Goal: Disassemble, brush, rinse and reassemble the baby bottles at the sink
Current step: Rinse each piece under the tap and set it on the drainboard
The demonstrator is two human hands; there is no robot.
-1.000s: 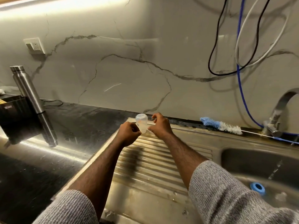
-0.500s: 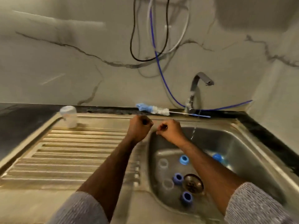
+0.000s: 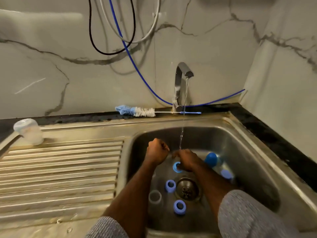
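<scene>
A person stood at a steel sink [image 3: 257,162], both forearms reaching down into the basin. The left hand [image 3: 157,152] was curled into a fist and seemed to hold nothing, though its palm side was hidden. The right hand [image 3: 186,159] was bent downward under a thin stream of water [image 3: 181,134] from the tap [image 3: 182,79], its fingers reaching toward a blue ring [image 3: 176,166] on the basin floor; whether they already gripped it could not be told. More blue bottle parts lay scattered around the drain [image 3: 187,188], with a clear cup-like piece [image 3: 154,196] beside them and a blue cap [image 3: 211,158] further right. One clear bottle [image 3: 30,131] stood upright on the far left corner of the ribbed draining surface [image 3: 68,169], well apart from the hands. The bottle brush [image 3: 137,111] lay along the back ledge behind the sink, untouched. The likely risks were these: wet plastic could slip from the fingers, parts mixed together might be mismatched on reassembly, small pieces sat close to the drain, and the lone bottle near the surface's edge could be knocked off by a passing sleeve.
</scene>
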